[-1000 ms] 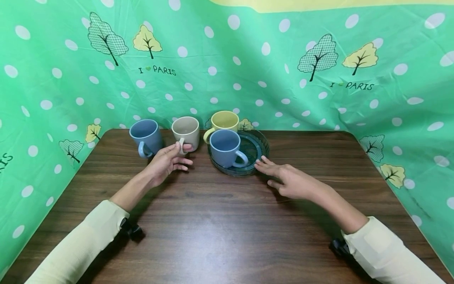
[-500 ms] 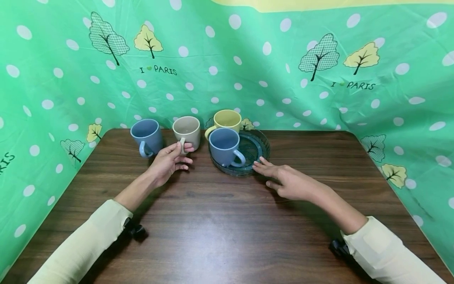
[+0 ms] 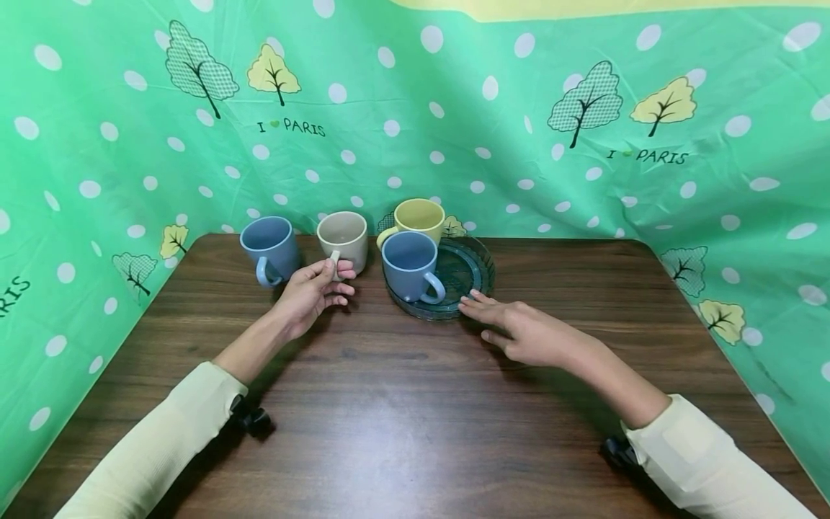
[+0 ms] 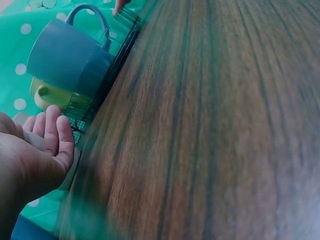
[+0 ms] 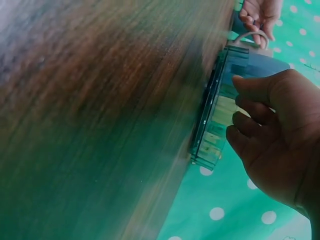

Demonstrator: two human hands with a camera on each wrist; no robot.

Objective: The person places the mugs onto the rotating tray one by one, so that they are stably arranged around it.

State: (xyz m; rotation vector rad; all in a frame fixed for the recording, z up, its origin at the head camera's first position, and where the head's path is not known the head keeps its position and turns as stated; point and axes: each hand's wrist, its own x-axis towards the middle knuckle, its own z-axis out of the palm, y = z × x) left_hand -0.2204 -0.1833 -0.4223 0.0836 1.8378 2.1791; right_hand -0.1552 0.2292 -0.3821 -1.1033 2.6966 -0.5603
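My left hand (image 3: 306,299) pinches the handle of a beige mug (image 3: 344,238) between thumb and fingers, its other fingers loosely spread. The mug stands upright near the table's back edge. To its right is a clear greenish glass dish (image 3: 476,270) holding an upright blue mug (image 3: 408,263), handle toward the right front. A yellow mug (image 3: 418,216) is at the dish's back left, partly hidden by the blue one. At the dish's front right rim, the fingertips of my right hand (image 3: 521,331) rest on or just over the glass; those fingers are fairly straight.
Another blue mug (image 3: 269,249) stands at the far left, beside my left hand. All of it is on a dark wooden table (image 3: 402,425). A green dotted cloth (image 3: 493,144) hangs close behind the table's back edge.
In the dish, the blue mug has shifted slightly left and its handle has swung, while the yellow mug has moved slightly right. My right fingertips have slid a little left; my left hand keeps its pinch.
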